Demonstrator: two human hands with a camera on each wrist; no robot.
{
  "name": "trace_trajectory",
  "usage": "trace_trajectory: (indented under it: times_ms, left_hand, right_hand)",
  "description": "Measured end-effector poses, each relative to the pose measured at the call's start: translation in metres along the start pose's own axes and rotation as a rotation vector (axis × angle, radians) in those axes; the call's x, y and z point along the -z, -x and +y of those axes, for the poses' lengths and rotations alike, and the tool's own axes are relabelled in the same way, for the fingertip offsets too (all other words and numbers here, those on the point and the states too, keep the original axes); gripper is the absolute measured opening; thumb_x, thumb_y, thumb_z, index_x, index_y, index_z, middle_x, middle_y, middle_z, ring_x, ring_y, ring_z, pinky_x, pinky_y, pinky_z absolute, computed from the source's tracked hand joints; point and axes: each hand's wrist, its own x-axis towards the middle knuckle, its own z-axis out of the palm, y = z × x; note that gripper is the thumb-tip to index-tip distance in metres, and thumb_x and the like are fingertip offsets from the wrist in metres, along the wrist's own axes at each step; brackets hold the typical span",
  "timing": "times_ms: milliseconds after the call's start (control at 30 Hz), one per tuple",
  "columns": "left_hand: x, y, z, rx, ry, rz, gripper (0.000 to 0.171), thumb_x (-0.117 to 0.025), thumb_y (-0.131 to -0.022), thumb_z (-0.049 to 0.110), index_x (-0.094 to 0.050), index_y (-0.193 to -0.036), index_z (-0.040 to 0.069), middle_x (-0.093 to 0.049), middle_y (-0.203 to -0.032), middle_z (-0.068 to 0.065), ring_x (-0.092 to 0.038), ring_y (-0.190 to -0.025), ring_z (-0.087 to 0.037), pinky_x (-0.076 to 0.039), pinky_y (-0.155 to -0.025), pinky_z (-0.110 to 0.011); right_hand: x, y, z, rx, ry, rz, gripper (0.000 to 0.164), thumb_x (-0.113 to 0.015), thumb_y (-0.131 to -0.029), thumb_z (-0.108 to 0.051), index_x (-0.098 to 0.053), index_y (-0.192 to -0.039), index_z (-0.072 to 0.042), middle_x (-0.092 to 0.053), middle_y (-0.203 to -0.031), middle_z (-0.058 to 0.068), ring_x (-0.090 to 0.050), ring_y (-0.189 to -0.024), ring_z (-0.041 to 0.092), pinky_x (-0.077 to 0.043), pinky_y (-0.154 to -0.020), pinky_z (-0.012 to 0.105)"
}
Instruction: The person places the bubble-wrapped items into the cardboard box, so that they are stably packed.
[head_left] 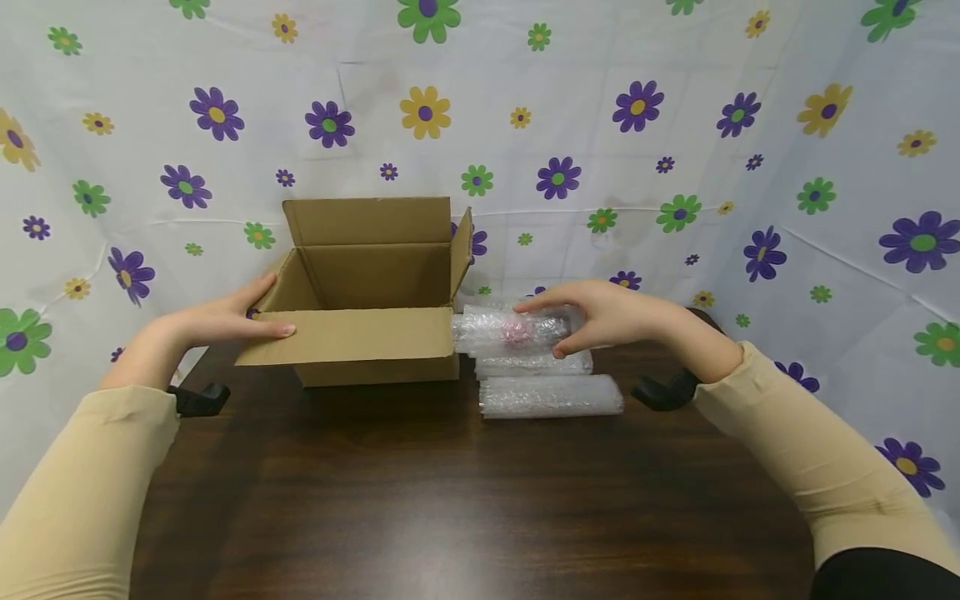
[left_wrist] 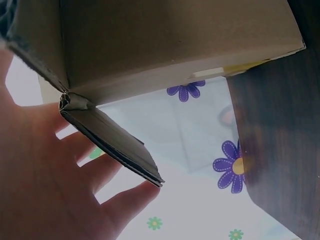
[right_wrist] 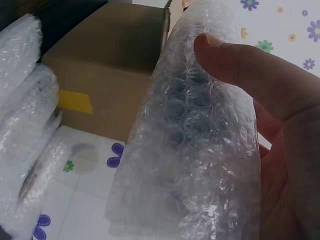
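Observation:
An open cardboard box stands left of the middle, its flaps spread. My left hand holds its left front corner, thumb on the front flap; in the left wrist view, the fingers lie along a flap. My right hand grips a bubble-wrapped bundle just right of the box. Something reddish shows through the wrap, but its kind cannot be made out. In the right wrist view, the thumb lies across the bundle and the fingers are partly hidden behind it.
Two more bubble-wrapped bundles lie nearer me on the dark wooden table, the front one in full view. Yellow tape marks the box's side. A flower-patterned sheet hangs behind and at both sides.

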Motion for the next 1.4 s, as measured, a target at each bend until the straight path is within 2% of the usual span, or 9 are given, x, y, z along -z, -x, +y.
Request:
trace_trajectory:
  times_ms: [200, 367, 767, 900, 1033, 1200, 1400]
  left_hand:
    - [-0.001, 0.0, 0.002, 0.014, -0.009, -0.001, 0.103, -0.062, -0.092, 0.041, 0.013, -0.153, 0.007, 0.013, -0.157, -0.027, 0.007, -0.141, -0.051, -0.008, -0.102, -0.074]
    - [-0.001, 0.0, 0.001, 0.009, -0.011, 0.002, 0.103, -0.062, -0.092, 0.041, 0.013, -0.154, 0.007, 0.013, -0.157, -0.027, 0.007, -0.141, -0.051, -0.008, -0.102, -0.074]
    - [-0.001, 0.0, 0.0, -0.008, -0.015, -0.004, 0.104, -0.062, -0.092, 0.04, 0.015, -0.152, 0.003, 0.014, -0.155, -0.03, 0.008, -0.14, -0.053, -0.009, -0.102, -0.075]
    - [-0.002, 0.0, 0.0, -0.003, -0.008, 0.009, 0.103, -0.063, -0.092, 0.039, 0.013, -0.153, 0.003, 0.013, -0.156, -0.028, 0.007, -0.14, -0.052, -0.008, -0.102, -0.075]
    - [-0.003, -0.001, 0.0, -0.007, -0.011, 0.006, 0.104, -0.063, -0.092, 0.04, 0.013, -0.153, 0.005, 0.015, -0.156, -0.027, 0.01, -0.14, -0.051, -0.006, -0.102, -0.074]
    - [-0.003, 0.0, 0.002, -0.014, -0.007, 0.005, 0.104, -0.063, -0.092, 0.04, 0.014, -0.153, 0.006, 0.017, -0.157, -0.024, 0.013, -0.14, -0.049, -0.004, -0.103, -0.073]
    - [-0.002, 0.0, 0.001, -0.019, -0.022, 0.006, 0.104, -0.063, -0.092, 0.039, 0.014, -0.152, 0.003, 0.018, -0.155, -0.027, 0.014, -0.14, -0.049, -0.004, -0.104, -0.073]
  right_hand:
    - [0.003, -0.015, -0.003, 0.013, -0.057, -0.008, 0.064, -0.078, -0.084, -0.017, -0.052, -0.142, -0.024, -0.05, -0.143, -0.004, -0.04, -0.135, 0.019, -0.035, -0.107, 0.048]
    - [0.005, -0.026, -0.005, 0.023, -0.056, -0.012, 0.064, -0.078, -0.084, -0.018, -0.052, -0.141, -0.025, -0.049, -0.143, -0.003, -0.039, -0.135, 0.019, -0.034, -0.108, 0.048]
    - [0.01, -0.055, -0.024, 0.069, -0.044, 0.022, 0.063, -0.079, -0.081, -0.018, -0.055, -0.139, -0.026, -0.052, -0.14, -0.006, -0.046, -0.127, 0.017, -0.04, -0.1, 0.044]
    - [0.011, -0.065, -0.035, 0.096, -0.065, 0.014, 0.063, -0.08, -0.081, -0.02, -0.055, -0.139, -0.025, -0.055, -0.137, -0.006, -0.049, -0.119, 0.017, -0.044, -0.094, 0.041]
    - [0.012, -0.079, -0.045, 0.13, -0.09, -0.002, 0.063, -0.08, -0.081, -0.02, -0.055, -0.139, -0.025, -0.055, -0.134, -0.008, -0.05, -0.115, 0.015, -0.046, -0.09, 0.036]
    - [0.012, -0.1, -0.055, 0.164, -0.094, -0.01, 0.061, -0.078, -0.082, -0.021, -0.055, -0.139, -0.024, -0.053, -0.137, -0.013, -0.047, -0.119, 0.009, -0.04, -0.098, 0.032]
    - [0.009, -0.129, -0.066, 0.17, -0.089, -0.022, 0.061, -0.078, -0.083, -0.021, -0.055, -0.139, -0.022, -0.051, -0.139, -0.011, -0.047, -0.121, 0.007, -0.041, -0.097, 0.029]
